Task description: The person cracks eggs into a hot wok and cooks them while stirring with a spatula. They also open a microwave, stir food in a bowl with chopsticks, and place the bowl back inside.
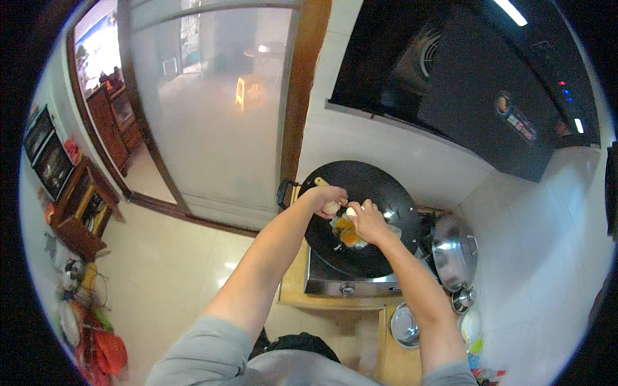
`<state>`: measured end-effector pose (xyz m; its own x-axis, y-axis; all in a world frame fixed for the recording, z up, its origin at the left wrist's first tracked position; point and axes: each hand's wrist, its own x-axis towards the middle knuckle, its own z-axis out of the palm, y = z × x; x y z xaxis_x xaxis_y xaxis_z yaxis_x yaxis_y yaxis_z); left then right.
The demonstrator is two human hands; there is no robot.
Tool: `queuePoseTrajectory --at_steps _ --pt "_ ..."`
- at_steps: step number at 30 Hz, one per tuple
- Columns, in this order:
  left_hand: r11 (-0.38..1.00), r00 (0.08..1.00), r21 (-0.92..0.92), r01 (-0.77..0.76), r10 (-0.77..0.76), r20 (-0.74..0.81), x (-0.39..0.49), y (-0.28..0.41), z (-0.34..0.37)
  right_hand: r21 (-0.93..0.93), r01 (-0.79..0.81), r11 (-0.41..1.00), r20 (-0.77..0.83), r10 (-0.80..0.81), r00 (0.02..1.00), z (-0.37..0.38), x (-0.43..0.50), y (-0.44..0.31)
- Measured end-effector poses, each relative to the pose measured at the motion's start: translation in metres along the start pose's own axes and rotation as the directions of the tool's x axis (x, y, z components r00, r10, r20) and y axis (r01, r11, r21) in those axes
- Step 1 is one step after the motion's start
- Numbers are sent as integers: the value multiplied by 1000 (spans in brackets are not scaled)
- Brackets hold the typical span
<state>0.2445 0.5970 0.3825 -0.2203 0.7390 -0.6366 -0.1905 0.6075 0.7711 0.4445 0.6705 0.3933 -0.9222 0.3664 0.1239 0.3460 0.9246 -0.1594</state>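
Over a large black wok, my left hand is closed around a pale eggshell. My right hand is close beside it, gripping a white eggshell; whether either shell is whole or a half, I cannot tell. Beneath both hands, broken eggs with orange yolks and whitening edges lie in the wok. A light-coloured utensil handle rests at the wok's upper left rim, its other end hidden by my left hand.
The wok sits on a steel gas stove on a wooden counter. To the right stand a large metal lid, a small pot and a metal bowl. A black range hood hangs above. A glass sliding door is left.
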Motion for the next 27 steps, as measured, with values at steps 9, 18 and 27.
queuePoseTrajectory --at_steps 9,18,27 --pt "1000 999 3 -14 14 -49 -18 -1 12 128 -11 992 -30 15 999 9 -20 16" --pt "999 1000 28 -23 23 6 -10 -10 19 153 -96 984 15 95 995 17 -24 24" --pt "988 991 137 -76 60 121 7 13 -4 146 -321 936 -28 329 944 34 -21 13"
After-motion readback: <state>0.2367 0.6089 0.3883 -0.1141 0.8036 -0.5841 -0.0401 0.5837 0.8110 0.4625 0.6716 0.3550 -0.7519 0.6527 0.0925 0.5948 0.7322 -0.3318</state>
